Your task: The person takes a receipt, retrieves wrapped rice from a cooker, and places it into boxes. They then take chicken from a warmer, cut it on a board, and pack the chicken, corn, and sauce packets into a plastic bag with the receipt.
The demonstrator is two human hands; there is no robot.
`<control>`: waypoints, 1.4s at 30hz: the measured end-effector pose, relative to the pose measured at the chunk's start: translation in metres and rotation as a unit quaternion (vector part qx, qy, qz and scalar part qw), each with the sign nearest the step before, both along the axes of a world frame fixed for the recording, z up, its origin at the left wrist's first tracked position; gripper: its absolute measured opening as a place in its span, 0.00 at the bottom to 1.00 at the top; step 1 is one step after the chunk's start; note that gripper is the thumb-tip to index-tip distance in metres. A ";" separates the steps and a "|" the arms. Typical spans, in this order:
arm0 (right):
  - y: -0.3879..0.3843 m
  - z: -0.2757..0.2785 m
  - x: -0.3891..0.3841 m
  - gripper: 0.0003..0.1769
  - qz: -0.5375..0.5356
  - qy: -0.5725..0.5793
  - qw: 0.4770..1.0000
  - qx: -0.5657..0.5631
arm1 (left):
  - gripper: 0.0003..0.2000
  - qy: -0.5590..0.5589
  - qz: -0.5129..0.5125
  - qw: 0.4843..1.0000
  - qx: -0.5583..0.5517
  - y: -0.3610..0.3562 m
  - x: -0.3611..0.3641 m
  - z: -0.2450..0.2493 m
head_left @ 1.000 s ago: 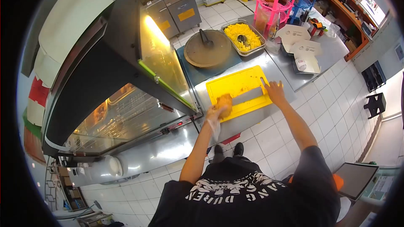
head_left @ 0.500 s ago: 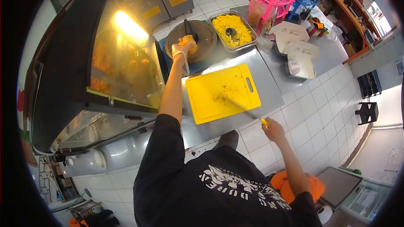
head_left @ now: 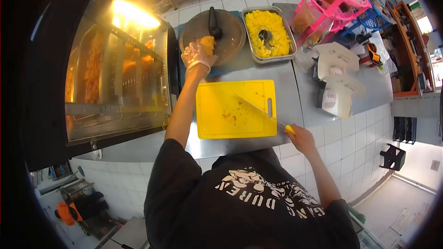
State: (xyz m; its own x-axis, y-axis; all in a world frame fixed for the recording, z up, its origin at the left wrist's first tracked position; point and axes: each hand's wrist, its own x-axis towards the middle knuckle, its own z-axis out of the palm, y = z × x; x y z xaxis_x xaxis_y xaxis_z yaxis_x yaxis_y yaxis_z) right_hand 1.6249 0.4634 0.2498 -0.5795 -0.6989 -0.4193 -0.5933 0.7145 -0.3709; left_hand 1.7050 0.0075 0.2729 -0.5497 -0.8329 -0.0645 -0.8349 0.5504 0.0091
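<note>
My left hand, in a clear plastic glove, is closed round a piece of golden fried chicken at the left part of a wide stone mortar. A black-handled pestle leans inside the same mortar. My right hand grips a knife by its yellow handle. The knife's blade extends over a yellow cutting board, which has brown crumbs scattered near its middle.
A metal tray of chopped yellow food stands right of the mortar. Lit glass display cabinet borders the left side. Paper boxes, a pink rack and a blue basket occupy the right-hand counter.
My left hand has lowered the fried chicken toward the mortar's left side, its back now turned up. The knife stays in my right hand over the board. The camera view has shifted.
</note>
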 end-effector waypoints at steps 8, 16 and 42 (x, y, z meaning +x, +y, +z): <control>0.009 0.020 -0.040 0.19 0.022 0.021 0.999 -0.026 | 0.33 0.005 0.057 0.998 0.040 -0.016 -0.020 0.003; 0.015 -0.008 -0.062 0.21 0.066 -0.024 0.998 0.004 | 0.30 0.295 0.078 0.952 -0.021 0.051 0.029 0.023; -0.023 0.021 -0.025 0.18 0.048 0.025 0.997 -0.057 | 0.38 0.330 0.024 0.938 0.105 0.199 0.137 -0.085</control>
State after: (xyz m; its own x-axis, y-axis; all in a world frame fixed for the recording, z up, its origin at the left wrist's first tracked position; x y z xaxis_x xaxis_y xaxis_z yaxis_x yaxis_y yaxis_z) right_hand 1.5995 0.4402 0.2710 -0.5262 -0.7930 -0.3070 -0.6760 0.6092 -0.4147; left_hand 1.8423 0.2068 0.1882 -0.4907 -0.8643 0.1107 -0.6328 0.4408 0.6366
